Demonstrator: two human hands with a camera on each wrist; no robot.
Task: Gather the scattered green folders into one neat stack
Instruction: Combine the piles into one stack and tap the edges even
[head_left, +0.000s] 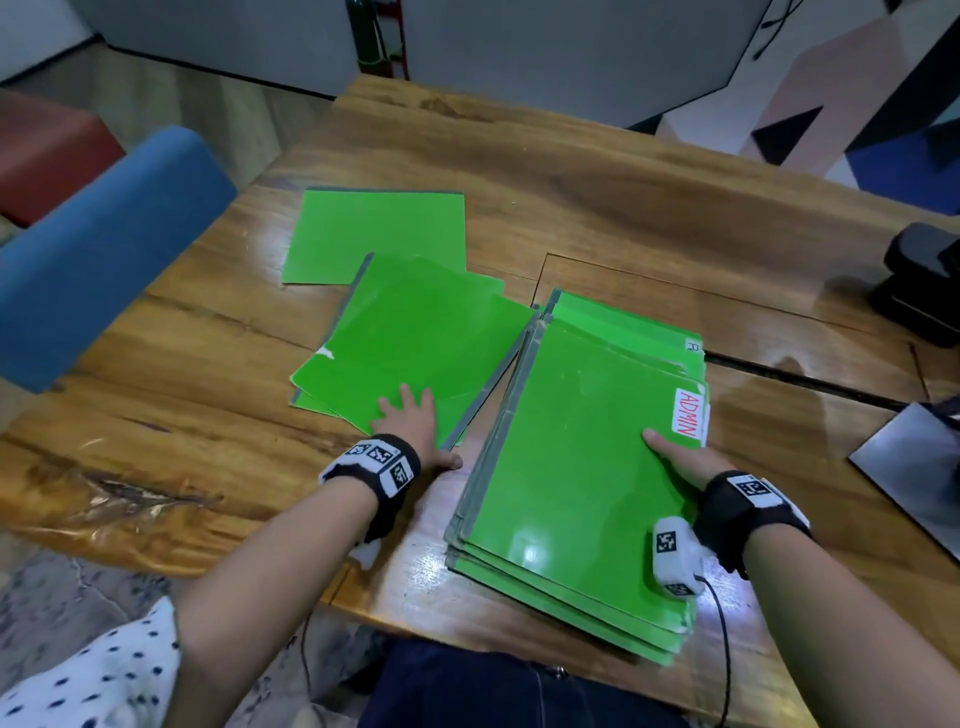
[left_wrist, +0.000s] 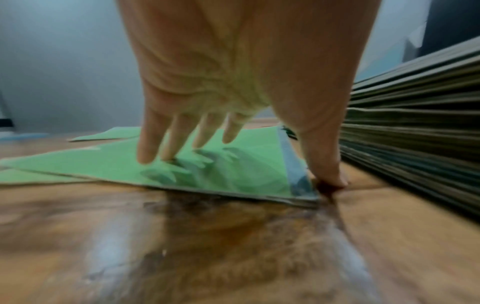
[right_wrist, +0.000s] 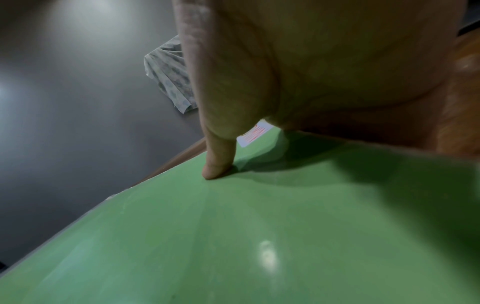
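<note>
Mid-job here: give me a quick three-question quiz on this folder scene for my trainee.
1. True or false: the left hand lies with straight fingers on the loose folders.
2. Which word is printed on the label of the stack under the right hand?
3. Where does the single folder lie? A) on top of the stack B) farther back on the table, partly under the loose folders C) on the floor

Key: 1 true; 2 ADMIN; 3 B
</note>
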